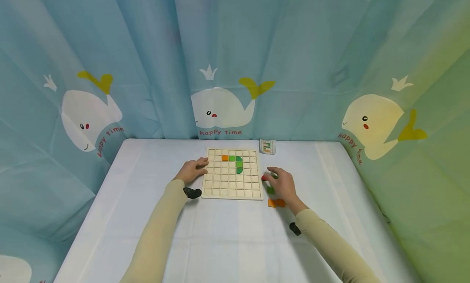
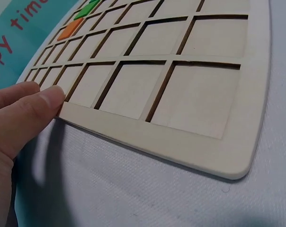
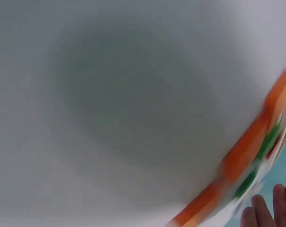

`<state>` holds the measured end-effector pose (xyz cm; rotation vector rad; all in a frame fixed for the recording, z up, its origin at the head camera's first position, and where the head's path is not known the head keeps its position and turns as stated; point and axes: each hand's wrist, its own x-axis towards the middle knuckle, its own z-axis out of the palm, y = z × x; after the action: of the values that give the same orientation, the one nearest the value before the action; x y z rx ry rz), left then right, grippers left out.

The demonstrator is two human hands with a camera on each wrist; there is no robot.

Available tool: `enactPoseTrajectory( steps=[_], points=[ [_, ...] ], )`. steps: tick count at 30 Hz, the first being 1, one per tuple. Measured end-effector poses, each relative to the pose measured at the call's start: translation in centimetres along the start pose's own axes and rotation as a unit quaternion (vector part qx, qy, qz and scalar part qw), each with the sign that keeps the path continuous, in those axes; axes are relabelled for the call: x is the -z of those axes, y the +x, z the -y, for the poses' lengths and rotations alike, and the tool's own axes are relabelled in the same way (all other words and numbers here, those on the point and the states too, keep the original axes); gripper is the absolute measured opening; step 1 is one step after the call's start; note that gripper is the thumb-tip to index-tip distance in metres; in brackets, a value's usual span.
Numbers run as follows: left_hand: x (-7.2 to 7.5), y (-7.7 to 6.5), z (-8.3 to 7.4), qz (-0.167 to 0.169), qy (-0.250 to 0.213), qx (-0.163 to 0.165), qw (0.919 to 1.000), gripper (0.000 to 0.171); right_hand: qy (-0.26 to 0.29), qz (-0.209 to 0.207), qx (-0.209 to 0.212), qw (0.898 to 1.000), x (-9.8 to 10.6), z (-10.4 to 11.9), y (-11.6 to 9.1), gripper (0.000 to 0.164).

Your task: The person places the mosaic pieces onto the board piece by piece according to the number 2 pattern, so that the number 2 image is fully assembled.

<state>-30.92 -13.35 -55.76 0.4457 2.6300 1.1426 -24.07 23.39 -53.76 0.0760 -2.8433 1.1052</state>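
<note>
A wooden grid board lies on the table, with an orange square tile, light green tiles and dark green rounded tiles in some cells. My left hand rests at its left edge; in the left wrist view the thumb touches the board's frame. To the right of the board, my right hand reaches over loose pieces, its fingertips close to a red piece. A green piece lies partly under that hand, above orange pieces. The right wrist view is blurred.
A small card with a printed colored grid pattern lies behind the board's right corner. White cloth covers the table. Curtains printed with whales hang behind the table and along both sides.
</note>
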Motion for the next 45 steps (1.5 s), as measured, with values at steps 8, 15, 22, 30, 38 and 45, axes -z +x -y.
enactPoseTrajectory(
  steps=[8,15,22,30,38,45],
  points=[
    [0.3,-0.4,0.0,0.001,0.002,0.013,0.9999,0.050,0.058,-0.018,-0.093,0.994,3.6,-3.5,-0.4,0.047],
    [0.4,-0.7,0.1,-0.003,0.001,0.017,0.9999,0.050,0.045,0.024,-0.087,0.995,3.7,-4.3,-0.5,0.048],
    [0.2,-0.4,0.2,0.002,-0.006,0.020,0.9998,0.050,0.012,0.055,-0.028,0.998,2.8,-4.9,-0.1,0.046],
    [0.2,-0.3,-0.2,0.005,-0.010,0.024,0.9997,0.049,-0.016,0.074,-0.012,0.997,2.2,-4.8,0.3,0.041],
    [0.1,0.1,0.0,-0.002,-0.018,0.024,0.9996,0.049,-0.040,0.060,0.041,0.997,2.1,-4.8,0.5,0.028],
    [0.0,0.1,-0.1,-0.004,-0.027,0.025,0.9993,0.049,-0.032,0.042,0.028,0.998,1.8,-3.9,1.4,0.030]
  ],
)
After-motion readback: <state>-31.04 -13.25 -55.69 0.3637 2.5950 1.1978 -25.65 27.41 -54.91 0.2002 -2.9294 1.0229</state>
